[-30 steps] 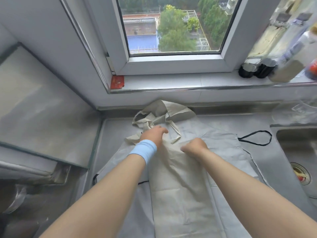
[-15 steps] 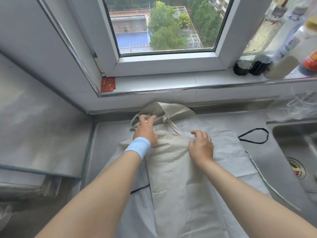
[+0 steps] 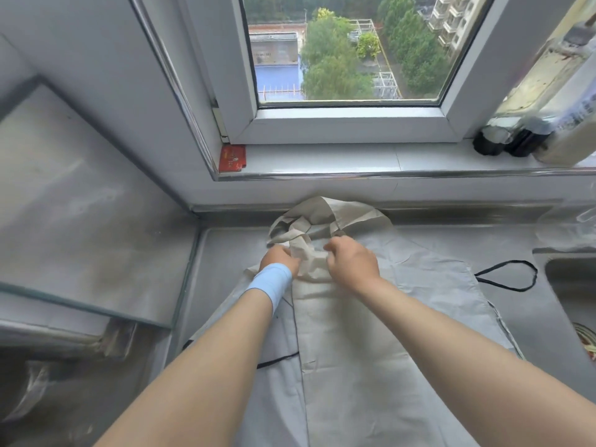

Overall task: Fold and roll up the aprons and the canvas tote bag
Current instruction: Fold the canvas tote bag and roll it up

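Fingers (image 3: 335,246) of left hand (image 3: 278,258) and right hand (image 3: 354,265) grip tote bag (image 3: 342,333), half-hidden.

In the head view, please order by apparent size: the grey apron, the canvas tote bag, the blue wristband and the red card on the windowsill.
Largest first:
grey apron, partly covered
canvas tote bag
blue wristband
red card
The card lies farther away, so the last two are unsure.

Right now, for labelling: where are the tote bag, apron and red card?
tote bag (image 3: 342,333), head view, middle of its folded body.
apron (image 3: 432,285), head view, bare cloth right of the tote bag.
red card (image 3: 232,158), head view, centre of its face.
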